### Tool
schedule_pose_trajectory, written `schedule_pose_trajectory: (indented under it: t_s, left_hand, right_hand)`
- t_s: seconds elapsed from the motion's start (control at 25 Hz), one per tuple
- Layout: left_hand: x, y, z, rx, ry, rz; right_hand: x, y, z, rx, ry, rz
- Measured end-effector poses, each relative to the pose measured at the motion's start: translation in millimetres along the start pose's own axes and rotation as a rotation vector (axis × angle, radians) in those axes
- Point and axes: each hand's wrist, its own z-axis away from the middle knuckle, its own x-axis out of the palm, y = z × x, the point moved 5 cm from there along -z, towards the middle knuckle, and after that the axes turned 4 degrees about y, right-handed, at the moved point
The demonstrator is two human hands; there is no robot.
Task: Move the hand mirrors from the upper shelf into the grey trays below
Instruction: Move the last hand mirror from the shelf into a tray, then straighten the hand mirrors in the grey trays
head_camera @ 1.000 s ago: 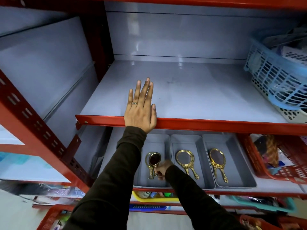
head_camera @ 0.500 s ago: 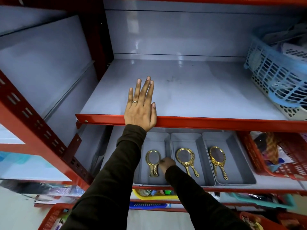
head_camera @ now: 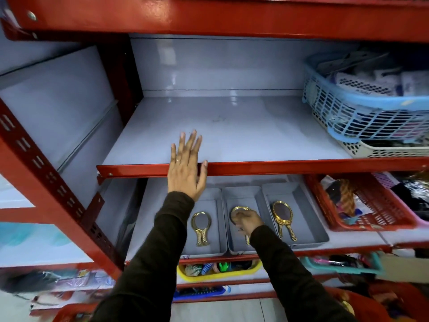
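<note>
Three hand mirrors lie in the three grey trays on the lower shelf, one to a tray; the left mirror sits in the left tray, the right mirror in the right tray, both flat with handles toward me; the middle mirror is in the middle tray, mostly covered by my right hand. My left hand is flat and open, fingers spread across the red front lip of the upper shelf, holding nothing; I read it as a brace. My right hand is curled over the head of the middle mirror, fingers touching its gold rim; whether it truly grips or only rests there I cannot tell, since the knuckles hide the contact. No mirror shows on the visible part of the upper shelf, only the blue basket at its far right, so I judge the moving close to done.

On handling: these look like light, stiff pieces, a gold-coloured ornate frame around a glass face; I would expect the glass to be breakable and quick to smudge, and the smooth frame a little slippery. The sensible hold is the narrow handle or the neck just below the oval, pinched from the sides, never the face; set down low and flat, since a drop against the tray wall could chip it.
</note>
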Motion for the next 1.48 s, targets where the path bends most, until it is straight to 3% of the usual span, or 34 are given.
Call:
schedule_pose_trajectory:
  t_s: [0.16, 0.36, 0.44, 0.64, 0.8, 0.88, 1.0, 1.2, 1.48]
  left_hand:
    - [27.2, 50.2, 69.5, 0.066, -0.134, 0.278]
    - [78.1, 103.7, 124.0, -0.164, -0.442, 0.598]
    - [95.8, 123.7, 124.0, -0.315, -0.485, 0.706]
    - [150.0, 177.5, 119.5, -0.918, -0.686, 1.038]
    - [209.6, 227.8, 118.6, -1.132, -0.795, 1.094]
    - [221.8, 247.6, 111.5, -1.258, -0.824, 1.09]
    - [245.9, 269.7, 107.3, -1.459, -0.798, 1.165]
    - [315.6, 278.2, 148.1, -1.643, -0.718, 1.132]
    - [264.8, 286.2, 123.2, -1.733, -0.616, 1.166]
  right_hand:
    - [-43.0, 2.0, 8.9, 0.013, 0.061, -0.112]
    - [-110.2, 21.1, 4.9, 0.082, 0.17, -0.24]
    - [-138.6, 28.8, -0.9, 0.112, 0.206, -0.28]
    - [-198.1, 30.9, -21.6, 0.147, 0.242, -0.297]
    - [-231.3, 38.9, -58.0, 0.203, 0.249, -0.256]
    - [-236.7, 44.0, -74.1, 0.24, 0.236, -0.222]
    - [-239.3, 64.3, -104.1, 0.276, 0.196, 0.013]
    - [-228.4, 78.1, -113.1, 0.33, 0.12, 0.202]
    - [-227.1, 85.3, -118.9, 0.354, 0.071, 0.201]
